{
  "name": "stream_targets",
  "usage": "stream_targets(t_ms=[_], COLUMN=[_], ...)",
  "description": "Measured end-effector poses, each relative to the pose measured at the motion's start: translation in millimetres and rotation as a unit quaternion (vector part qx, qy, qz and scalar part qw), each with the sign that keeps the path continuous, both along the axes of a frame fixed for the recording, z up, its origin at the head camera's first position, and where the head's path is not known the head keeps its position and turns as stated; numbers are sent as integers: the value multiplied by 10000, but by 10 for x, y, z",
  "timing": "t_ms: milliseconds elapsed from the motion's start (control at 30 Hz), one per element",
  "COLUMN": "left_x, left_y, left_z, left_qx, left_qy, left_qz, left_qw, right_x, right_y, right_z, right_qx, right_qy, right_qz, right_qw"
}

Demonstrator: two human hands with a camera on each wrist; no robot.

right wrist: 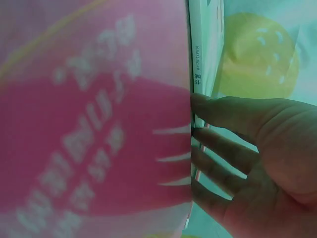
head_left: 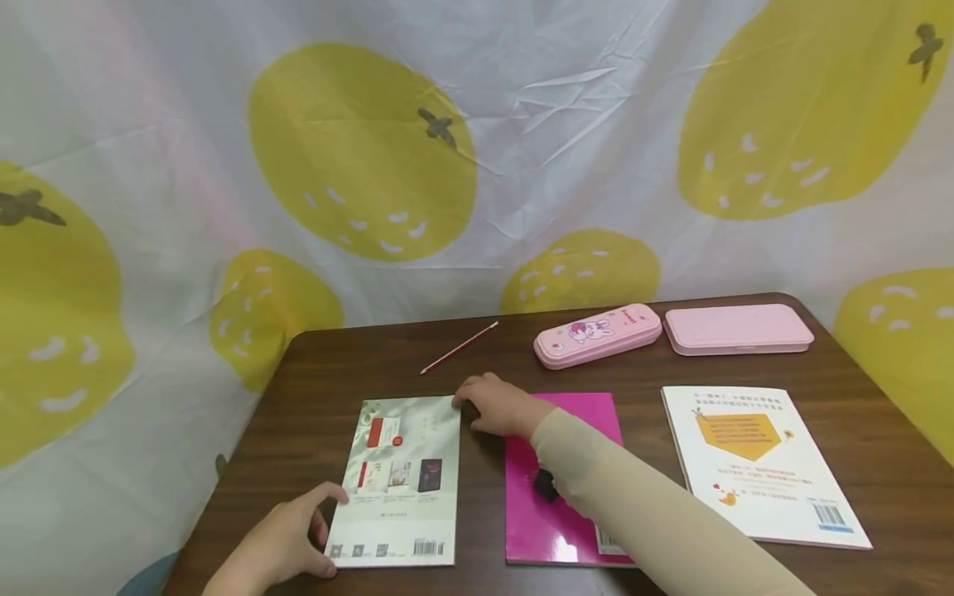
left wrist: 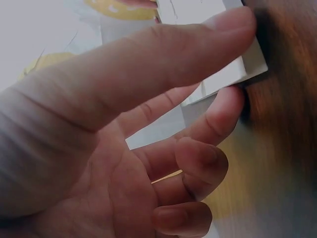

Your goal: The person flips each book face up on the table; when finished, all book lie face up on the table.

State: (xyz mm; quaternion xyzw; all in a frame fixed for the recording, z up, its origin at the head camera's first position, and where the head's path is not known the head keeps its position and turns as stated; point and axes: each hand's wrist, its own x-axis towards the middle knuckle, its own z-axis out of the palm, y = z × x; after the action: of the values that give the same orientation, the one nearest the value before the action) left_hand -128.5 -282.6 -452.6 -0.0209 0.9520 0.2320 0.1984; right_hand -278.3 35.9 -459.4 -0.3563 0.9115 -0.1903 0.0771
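Observation:
A pale green-and-white book [head_left: 402, 488] lies flat on the brown table, its printed back showing a barcode. My left hand [head_left: 286, 534] touches its left side, index finger on the edge and thumb by the lower left corner. In the left wrist view, the spread thumb and index finger [left wrist: 223, 119] are beside a corner of the book [left wrist: 223, 84]. My right hand [head_left: 499, 406] rests at the upper right corner. The right wrist view has its thumb and fingers [right wrist: 218, 144] against the book's spine [right wrist: 197, 54]. A magenta book [head_left: 547, 530] lies partly under my right forearm.
A white book [head_left: 753, 463] with an orange panel lies on the right. Two pink pencil cases [head_left: 599, 335], one [head_left: 738, 327] plain, stand along the back edge. A thin red pencil-like stick [head_left: 458, 348] lies at the back left. A lemon-patterned curtain [head_left: 484, 165] hangs behind the table.

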Motion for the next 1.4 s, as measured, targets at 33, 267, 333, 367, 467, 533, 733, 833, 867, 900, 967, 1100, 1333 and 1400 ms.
stream_targets(t_ms=[33, 267, 333, 367, 467, 533, 733, 833, 867, 900, 967, 1100, 1333, 1400], left_x=[0, -3, -7, -7, 1, 12, 42, 53, 55, 59, 64, 81, 62, 57], left_y=[9, 50, 52, 50, 33, 15, -23, -38, -45, -55, -84, -177, -370, -414], left_z=[1, 15, 17, 18, 11, -3, -64, -69, -65, -59, -49, -34, 82, 120], left_qx=[-9, 90, 117, 125, 154, 189, 302, 312, 343, 392, 526, 858, 1227, 1086], left_qy=[0, 136, 228, 256, 289, 270, 151, 253, 296, 333, 390, 527, 627, 778], left_qz=[3, -26, -85, -111, -150, -188, -268, -378, -423, -484, -629, -1019, -1376, -1310], left_qw=[10000, 9999, 9996, 9995, 9994, 9993, 9991, 9985, 9981, 9975, 9959, 9897, 9809, 9823], right_x=[-4, -37, -45, -47, -42, -33, 3, 13, 13, 10, 8, -13, -35, -32], right_y=[2, -10, -13, -13, -6, 5, 43, 63, 68, 75, 86, 115, 174, 183], right_z=[-3, -28, -23, -21, -7, -5, -2, 3, 7, 7, 14, 8, 28, 44], right_qx=[-31, -377, -521, -577, -674, -664, -718, -832, -873, -913, -1003, -1227, -1630, -1747], right_qy=[-25, 170, 291, 332, 389, 385, 248, 243, 227, 216, 143, 4, -22, -86], right_qz=[-25, -363, -471, -513, -617, -660, -692, -663, -658, -651, -633, -542, -524, -659], right_qw=[10000, 9985, 9971, 9965, 9951, 9949, 9947, 9940, 9937, 9935, 9928, 9910, 9852, 9824])
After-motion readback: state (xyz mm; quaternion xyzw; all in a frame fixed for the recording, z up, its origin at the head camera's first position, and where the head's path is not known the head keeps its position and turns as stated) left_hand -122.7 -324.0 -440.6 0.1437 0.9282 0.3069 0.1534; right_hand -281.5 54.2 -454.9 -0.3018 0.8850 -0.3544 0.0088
